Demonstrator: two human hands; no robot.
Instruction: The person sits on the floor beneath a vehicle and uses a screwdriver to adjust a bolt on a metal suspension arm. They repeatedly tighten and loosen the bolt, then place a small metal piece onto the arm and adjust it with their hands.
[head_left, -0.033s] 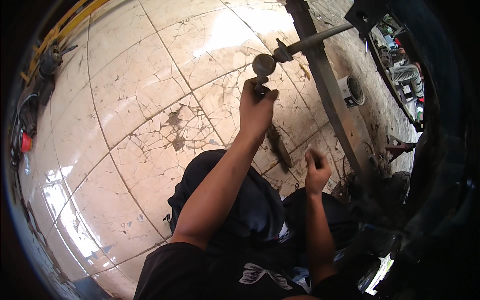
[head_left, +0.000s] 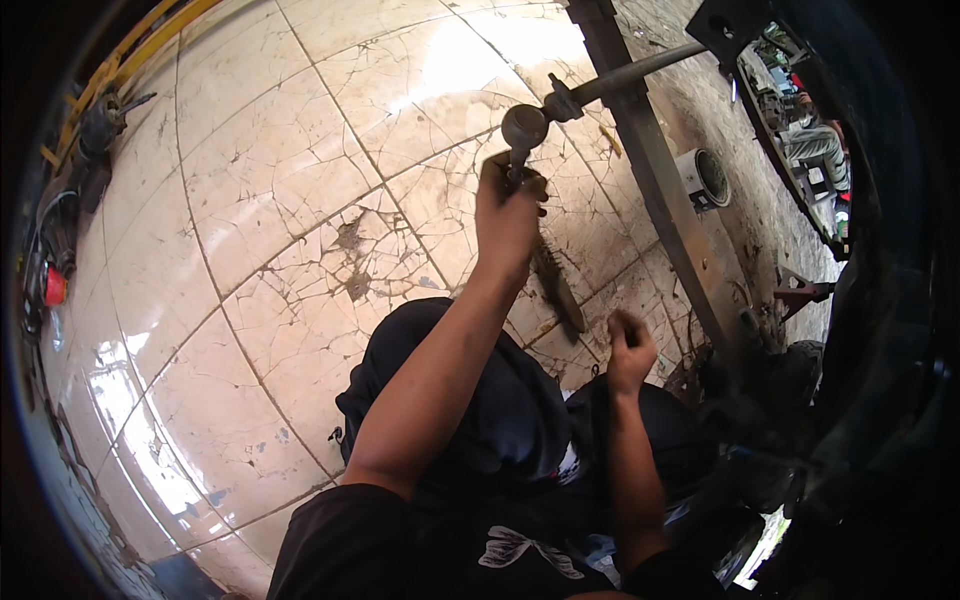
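My left hand [head_left: 508, 215] is closed on the threaded stud [head_left: 517, 165] beneath a round dark metal ball joint [head_left: 525, 127], which joins a horizontal rod [head_left: 650, 70] with a clamp [head_left: 562, 100] on it. Lower right, my right hand [head_left: 630, 350] hovers over my dark-clad knee with fingers curled together; whether anything small is in them I cannot make out. A long brownish brush-like tool [head_left: 560, 295] lies on the cracked tiles, partly behind my left hand.
A steel beam [head_left: 680, 260] runs down the right, beside a white bucket [head_left: 700, 180] and a red stand [head_left: 800, 290]. Dark vehicle parts crowd the right edge, with a grey-trousered leg [head_left: 815, 145] beyond. Metal assemblies [head_left: 90, 140] and a yellow frame [head_left: 130, 50] line the left.
My left hand's fingers have shifted slightly around the stud, and the ball joint sits a touch higher and further left. My right hand has moved a little down and left.
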